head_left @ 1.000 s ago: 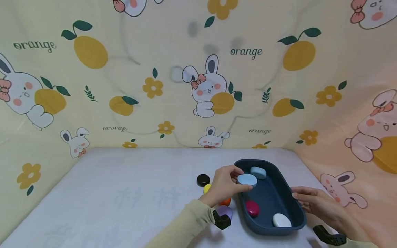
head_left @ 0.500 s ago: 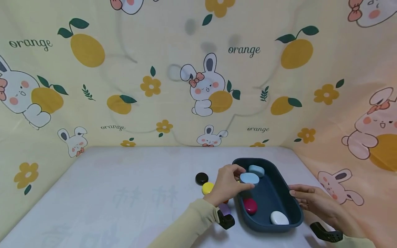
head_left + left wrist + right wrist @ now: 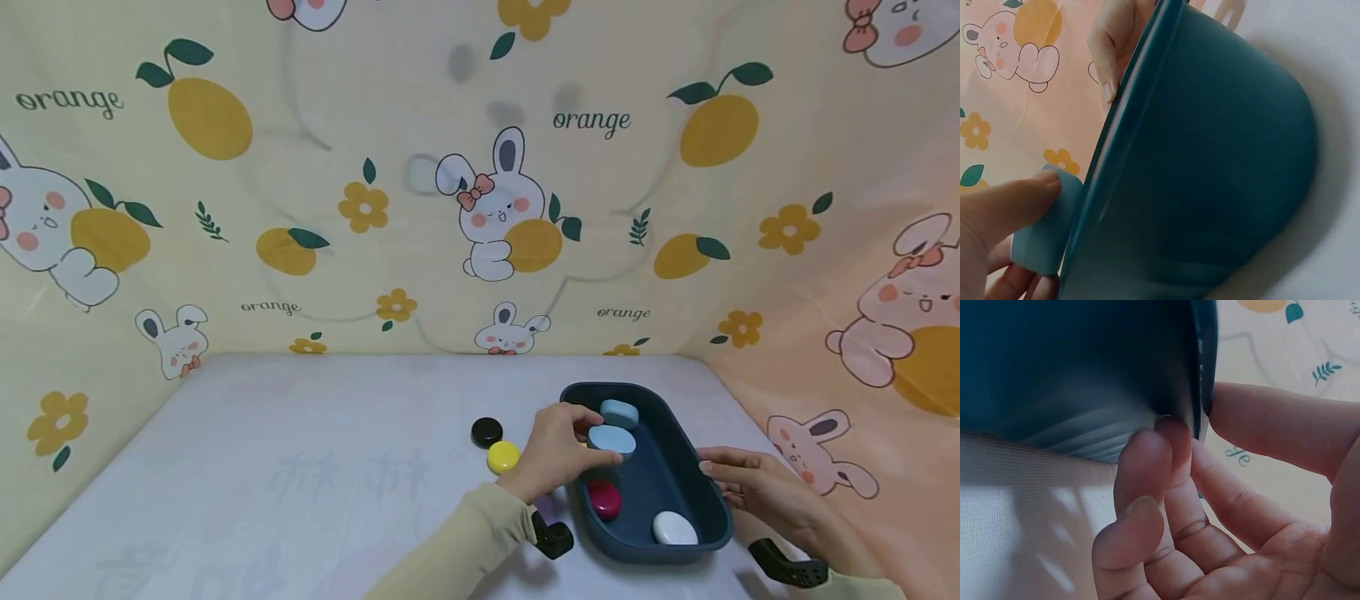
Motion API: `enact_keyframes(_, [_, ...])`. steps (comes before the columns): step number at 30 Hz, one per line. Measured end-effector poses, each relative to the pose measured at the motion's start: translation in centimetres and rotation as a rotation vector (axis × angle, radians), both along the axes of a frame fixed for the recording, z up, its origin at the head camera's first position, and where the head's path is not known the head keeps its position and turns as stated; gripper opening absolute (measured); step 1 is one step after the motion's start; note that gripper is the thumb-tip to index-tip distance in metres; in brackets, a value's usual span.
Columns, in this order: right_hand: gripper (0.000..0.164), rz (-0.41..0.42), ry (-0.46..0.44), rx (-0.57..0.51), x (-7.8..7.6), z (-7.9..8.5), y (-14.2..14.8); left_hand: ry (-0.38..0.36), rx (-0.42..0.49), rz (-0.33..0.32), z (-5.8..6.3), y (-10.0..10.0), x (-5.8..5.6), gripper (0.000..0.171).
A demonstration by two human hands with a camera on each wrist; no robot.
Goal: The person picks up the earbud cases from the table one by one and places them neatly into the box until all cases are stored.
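Note:
My left hand (image 3: 551, 450) pinches a light blue disc (image 3: 612, 442) between thumb and fingers, over the left side of a dark blue tray (image 3: 648, 475). The left wrist view shows the same disc (image 3: 1050, 228) tilted close to the tray's rim. Inside the tray lie a second light blue disc (image 3: 619, 413), a crimson disc (image 3: 604, 500) and a white disc (image 3: 676, 529). At the tray's right edge, my right hand (image 3: 772, 487) holds the rim; the right wrist view has its thumb on the lip and curled fingertips (image 3: 1144, 462) below, against the outer wall.
Left of the tray, a black disc (image 3: 487, 432) and a yellow disc (image 3: 503, 457) lie on the white tabletop (image 3: 300, 483). A purple disc (image 3: 547, 507) is mostly hidden behind my left wrist. A printed cloth (image 3: 420, 275) hangs behind and at the sides.
My left hand has shifted slightly right and nearer with the light blue disc, farther over the tray. An orange disc has become hidden behind that hand. My right hand stays at the rim.

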State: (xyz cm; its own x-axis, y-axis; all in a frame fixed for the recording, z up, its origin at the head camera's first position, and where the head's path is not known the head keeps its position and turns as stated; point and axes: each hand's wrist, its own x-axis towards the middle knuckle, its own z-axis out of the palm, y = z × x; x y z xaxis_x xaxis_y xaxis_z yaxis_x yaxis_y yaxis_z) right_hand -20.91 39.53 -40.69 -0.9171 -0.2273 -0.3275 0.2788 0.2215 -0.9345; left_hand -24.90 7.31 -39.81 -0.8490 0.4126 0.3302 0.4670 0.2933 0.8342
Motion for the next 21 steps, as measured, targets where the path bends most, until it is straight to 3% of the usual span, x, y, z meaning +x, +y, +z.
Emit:
enact_keyframes(11, [0.025,0.006,-0.006,-0.03,-0.01,0.0,-0.01,-0.027,0.028,0.021,-0.22,0.25,-0.06,0.045])
enact_keyframes(21, [0.028,-0.007,-0.013,-0.032,0.0,-0.04,0.03,-0.034,0.078,-0.005,-0.41,0.18,-0.16,0.043])
